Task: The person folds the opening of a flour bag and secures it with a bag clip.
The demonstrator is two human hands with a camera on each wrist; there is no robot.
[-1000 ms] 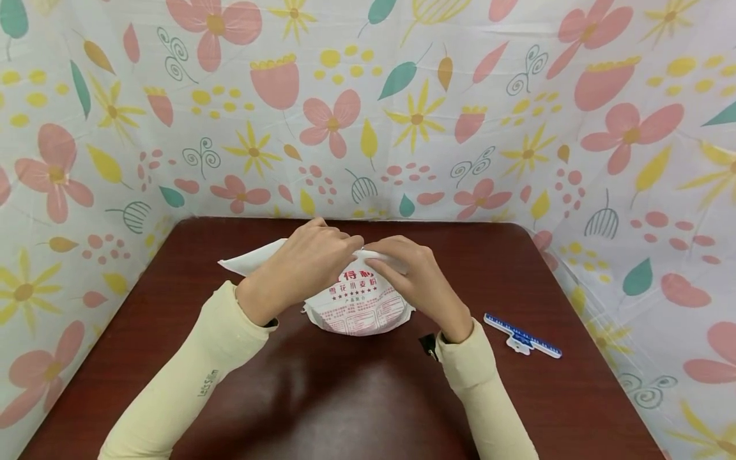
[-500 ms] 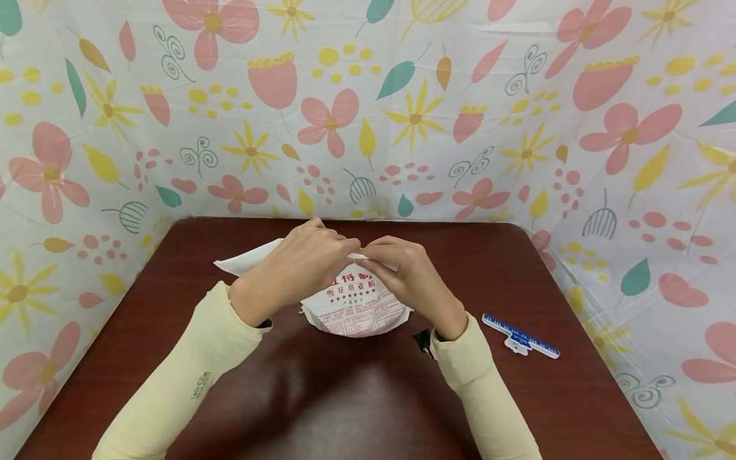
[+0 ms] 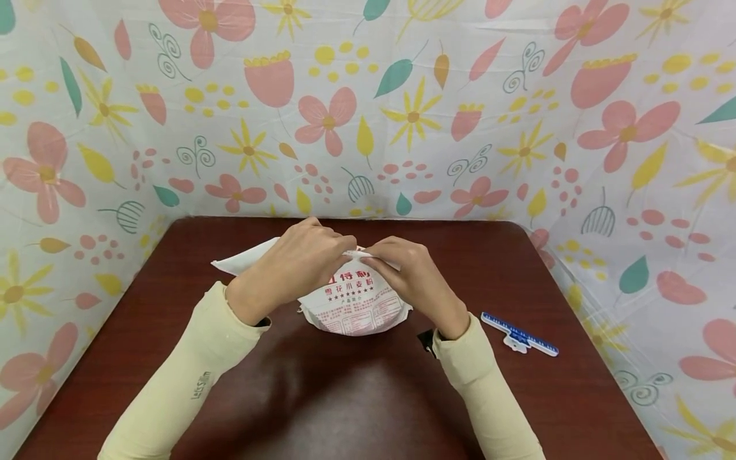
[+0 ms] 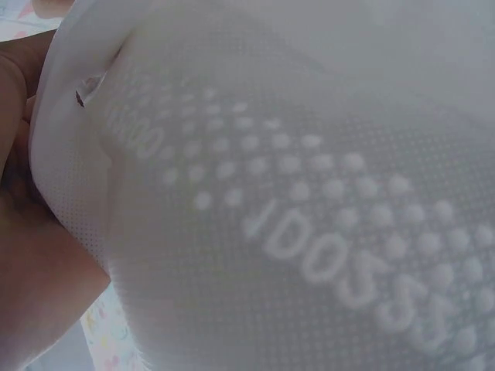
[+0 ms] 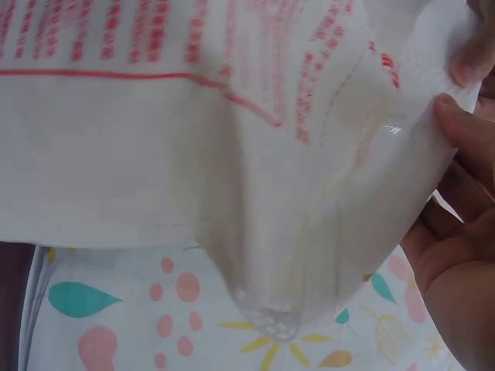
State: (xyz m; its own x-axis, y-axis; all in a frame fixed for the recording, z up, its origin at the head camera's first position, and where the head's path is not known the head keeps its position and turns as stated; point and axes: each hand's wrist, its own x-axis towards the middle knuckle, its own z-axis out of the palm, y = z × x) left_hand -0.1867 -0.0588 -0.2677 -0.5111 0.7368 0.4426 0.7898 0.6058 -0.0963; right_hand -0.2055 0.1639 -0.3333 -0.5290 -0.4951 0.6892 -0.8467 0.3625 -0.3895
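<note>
A white flour bag (image 3: 356, 313) with red printing stands on the table in the head view, its lower part bulging. My left hand (image 3: 299, 268) grips the bag's top on the left, and a white flap (image 3: 244, 259) sticks out behind that wrist. On the right, my right hand (image 3: 414, 281) pinches the same top edge between thumb and fingers. White woven fabric with embossed dots and digits fills most of the left wrist view. Creased plastic and red text show in the right wrist view, where thumb and fingertips hold the bag's edge.
A blue and white bag clip (image 3: 520, 335) lies on the dark red-brown table (image 3: 356, 402), to the right of my right wrist. Flower-patterned cloth (image 3: 368, 128) hangs around the table's back and sides.
Both hands keep hold of the bag's top. The right fingers have shifted slightly along the edge, and a white strip of it shows between the hands. The whole view has drifted a little.
</note>
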